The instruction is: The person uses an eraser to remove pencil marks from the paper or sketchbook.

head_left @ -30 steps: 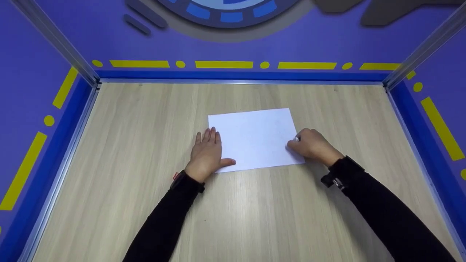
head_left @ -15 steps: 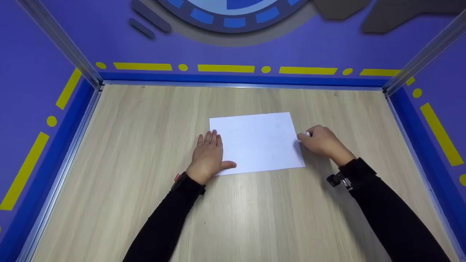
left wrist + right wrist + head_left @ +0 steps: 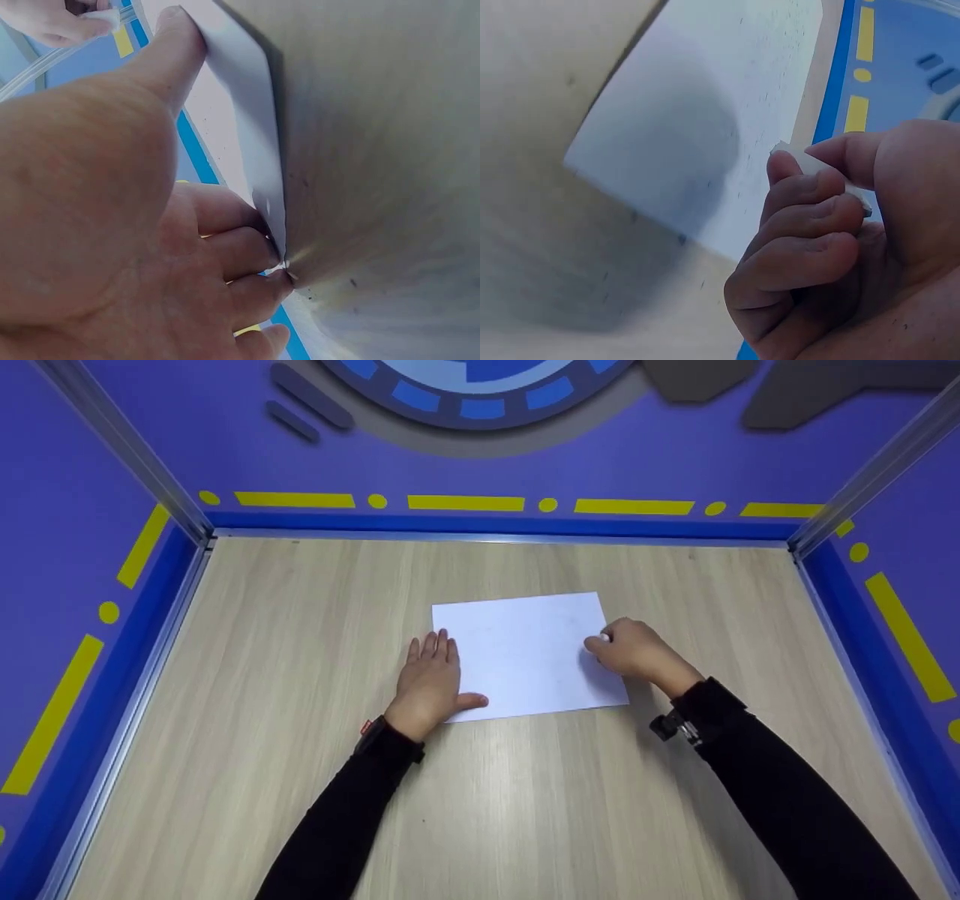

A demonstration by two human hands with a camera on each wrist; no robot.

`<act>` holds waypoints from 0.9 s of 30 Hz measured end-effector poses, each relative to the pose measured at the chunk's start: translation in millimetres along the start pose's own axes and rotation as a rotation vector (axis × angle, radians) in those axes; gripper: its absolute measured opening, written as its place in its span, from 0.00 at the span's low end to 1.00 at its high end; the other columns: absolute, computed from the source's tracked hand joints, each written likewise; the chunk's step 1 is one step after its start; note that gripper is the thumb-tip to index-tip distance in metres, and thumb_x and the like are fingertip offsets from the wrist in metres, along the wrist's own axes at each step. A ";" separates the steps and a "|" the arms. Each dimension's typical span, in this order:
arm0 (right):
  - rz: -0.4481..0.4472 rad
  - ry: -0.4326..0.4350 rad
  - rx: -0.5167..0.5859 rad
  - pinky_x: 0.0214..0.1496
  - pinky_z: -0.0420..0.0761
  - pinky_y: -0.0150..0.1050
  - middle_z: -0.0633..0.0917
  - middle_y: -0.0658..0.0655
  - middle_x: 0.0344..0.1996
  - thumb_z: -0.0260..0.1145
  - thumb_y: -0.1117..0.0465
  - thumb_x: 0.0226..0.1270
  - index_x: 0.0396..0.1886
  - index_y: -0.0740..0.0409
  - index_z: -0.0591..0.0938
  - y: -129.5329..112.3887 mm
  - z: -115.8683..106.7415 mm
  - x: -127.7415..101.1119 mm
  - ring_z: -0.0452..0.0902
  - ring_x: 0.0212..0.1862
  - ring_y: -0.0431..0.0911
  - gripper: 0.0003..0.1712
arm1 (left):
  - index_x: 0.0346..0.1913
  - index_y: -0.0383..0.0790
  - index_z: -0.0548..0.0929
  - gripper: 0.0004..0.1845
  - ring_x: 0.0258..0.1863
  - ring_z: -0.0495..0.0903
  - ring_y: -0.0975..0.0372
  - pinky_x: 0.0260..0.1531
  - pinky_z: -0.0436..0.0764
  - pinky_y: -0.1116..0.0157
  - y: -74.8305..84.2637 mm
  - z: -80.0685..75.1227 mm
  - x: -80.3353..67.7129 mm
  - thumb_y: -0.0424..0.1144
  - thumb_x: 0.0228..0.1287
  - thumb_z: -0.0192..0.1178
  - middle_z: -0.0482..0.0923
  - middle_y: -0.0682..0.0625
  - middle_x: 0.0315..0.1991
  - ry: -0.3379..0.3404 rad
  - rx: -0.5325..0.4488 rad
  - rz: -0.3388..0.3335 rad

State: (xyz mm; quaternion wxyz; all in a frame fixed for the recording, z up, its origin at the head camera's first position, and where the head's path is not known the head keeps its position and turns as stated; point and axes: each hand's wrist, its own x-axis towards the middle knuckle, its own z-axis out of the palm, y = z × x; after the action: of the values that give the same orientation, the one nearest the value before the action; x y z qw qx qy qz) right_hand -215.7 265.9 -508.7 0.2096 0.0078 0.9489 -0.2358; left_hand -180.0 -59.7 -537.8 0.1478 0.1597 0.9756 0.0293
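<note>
A white sheet of paper (image 3: 525,660) lies flat on the wooden table, slightly turned. My left hand (image 3: 427,686) rests on its left edge, fingers straight and thumb spread out over the lower left corner. Over the right part of the sheet is my right hand (image 3: 637,651). It pinches a small white eraser (image 3: 804,159) between thumb and curled fingers; most of the eraser is hidden by them in the head view. Dark crumbs (image 3: 709,184) are scattered over the paper in the right wrist view, and faint grey smudges show on its right half.
The pale wooden table (image 3: 480,795) is bounded by a metal rail (image 3: 487,538) at the back. Blue panels with yellow dashes, such as the back panel (image 3: 480,472), rise on three sides. Both wrists wear dark straps with small cameras.
My right hand with the eraser moved right, out past the paper's right edge, then back left over the sheet. The left hand stays in place. The head view has shifted slightly.
</note>
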 end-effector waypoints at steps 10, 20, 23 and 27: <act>-0.106 0.009 -0.052 0.28 0.67 0.40 0.71 0.51 0.19 0.52 0.43 0.70 0.14 0.50 0.67 -44.7 10.6 11.7 0.68 0.25 0.47 0.26 | 0.77 0.28 0.52 0.64 0.81 0.45 0.46 0.79 0.45 0.46 3.5 -2.1 0.4 0.77 0.53 0.56 0.46 0.34 0.80 -0.008 -0.002 -0.001; -0.145 -0.045 -0.081 0.29 0.71 0.40 0.73 0.51 0.17 0.56 0.44 0.69 0.13 0.49 0.69 -98.1 38.9 23.7 0.71 0.24 0.47 0.26 | 0.77 0.28 0.54 0.65 0.80 0.48 0.45 0.79 0.46 0.46 -0.7 -2.7 0.7 0.77 0.52 0.57 0.48 0.33 0.79 0.018 0.012 -0.003; -0.184 -0.061 -0.096 0.33 0.73 0.40 0.77 0.53 0.19 0.56 0.45 0.69 0.17 0.52 0.75 -117.6 54.2 28.3 0.74 0.27 0.48 0.24 | 0.76 0.28 0.54 0.65 0.80 0.48 0.45 0.79 0.46 0.46 -1.4 -1.7 0.0 0.77 0.52 0.57 0.48 0.33 0.79 0.021 0.003 -0.007; -0.212 -0.083 -0.120 0.39 0.77 0.43 0.83 0.56 0.27 0.56 0.46 0.69 0.30 0.59 0.85 -133.1 71.0 34.8 0.77 0.31 0.50 0.22 | 0.76 0.28 0.54 0.64 0.80 0.48 0.45 0.79 0.45 0.46 0.0 0.4 -0.4 0.77 0.52 0.58 0.48 0.33 0.79 0.022 -0.016 -0.004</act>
State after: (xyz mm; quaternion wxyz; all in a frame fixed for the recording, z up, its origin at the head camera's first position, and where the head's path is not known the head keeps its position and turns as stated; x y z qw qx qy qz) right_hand -234.6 112.7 -520.4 0.2229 -0.1147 0.9472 -0.1998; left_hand -179.5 -59.8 -538.0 0.1385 0.1562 0.9772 0.0385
